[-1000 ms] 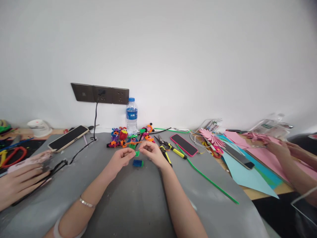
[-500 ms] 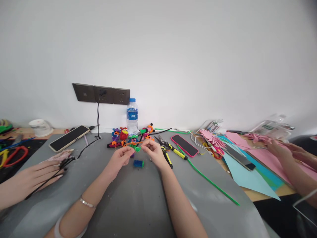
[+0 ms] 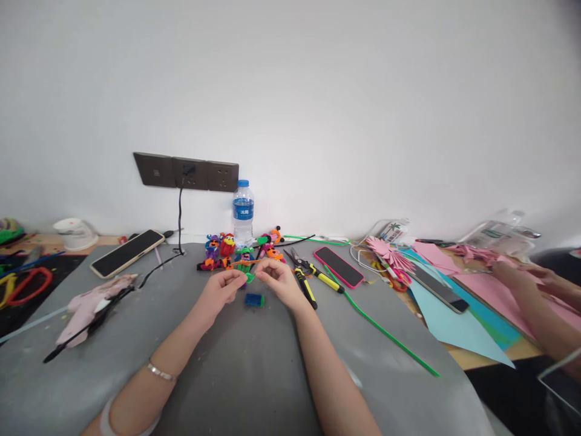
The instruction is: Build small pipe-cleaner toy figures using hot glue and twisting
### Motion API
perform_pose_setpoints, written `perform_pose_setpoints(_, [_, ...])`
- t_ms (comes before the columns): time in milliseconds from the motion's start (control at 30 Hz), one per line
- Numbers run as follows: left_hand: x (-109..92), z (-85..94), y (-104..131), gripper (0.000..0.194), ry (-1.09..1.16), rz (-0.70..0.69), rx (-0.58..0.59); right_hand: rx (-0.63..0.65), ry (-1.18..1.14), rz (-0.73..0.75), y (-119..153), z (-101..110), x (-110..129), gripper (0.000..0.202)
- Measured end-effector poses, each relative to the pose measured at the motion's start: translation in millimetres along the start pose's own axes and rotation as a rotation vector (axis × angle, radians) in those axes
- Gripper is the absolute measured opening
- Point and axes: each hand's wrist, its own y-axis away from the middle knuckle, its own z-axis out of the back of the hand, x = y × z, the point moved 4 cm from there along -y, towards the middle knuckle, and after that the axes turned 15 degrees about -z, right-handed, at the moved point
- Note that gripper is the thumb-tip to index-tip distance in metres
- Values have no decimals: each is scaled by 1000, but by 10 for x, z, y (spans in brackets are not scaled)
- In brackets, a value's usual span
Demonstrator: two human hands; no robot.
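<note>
Gone from the left side of the table point(image 3: 218, 375) is a neighbour's hand, which a moment earlier covered a pale pink item point(image 3: 84, 312) and a black cord point(image 3: 109, 304), both now exposed on the grey surface. At centre, two bare forearms reach forward from the near edge, angled inward until the hands nearly meet. The left hand point(image 3: 226, 287), below a wrist wearing a silver bracelet point(image 3: 160, 371), is turned inward with its fingers curled, thumb and forefinger pinching a small green piece point(image 3: 250, 277). The right hand point(image 3: 278, 281) arches opposite, fingertips bent down beside the same piece; whether they grip it cannot be told. The green piece is held above the table, just beyond a blue roll with a green end point(image 3: 254, 300) and in front of a cluster of colourful fuzzy figures point(image 3: 227, 245). Behind the figures, a capped clear bottle point(image 3: 243, 212) with a blue label stands upright against the wall; its fill level is unclear. A white tub point(image 3: 75, 234) sits far left, its contents hidden, while a clear plastic package point(image 3: 497, 233) lies far right, what it holds too blurred to tell. Yellow-and-black pliers point(image 3: 305, 284) and a pink-edged phone point(image 3: 338, 266) lie right of the hands, and at far right a co-worker's hands point(image 3: 521, 281) are at pink paper point(image 3: 492, 297)
</note>
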Motion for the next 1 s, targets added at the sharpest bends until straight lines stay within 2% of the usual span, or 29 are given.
perform_pose_setpoints(800, [8,-25,25,37,-82,-17,156,49,-73,-51,8,-20,13,26])
perform_pose_setpoints(1000, [16,-22,24,36,-82,-19,165,49,-66,-38,-7,-12,-22,24])
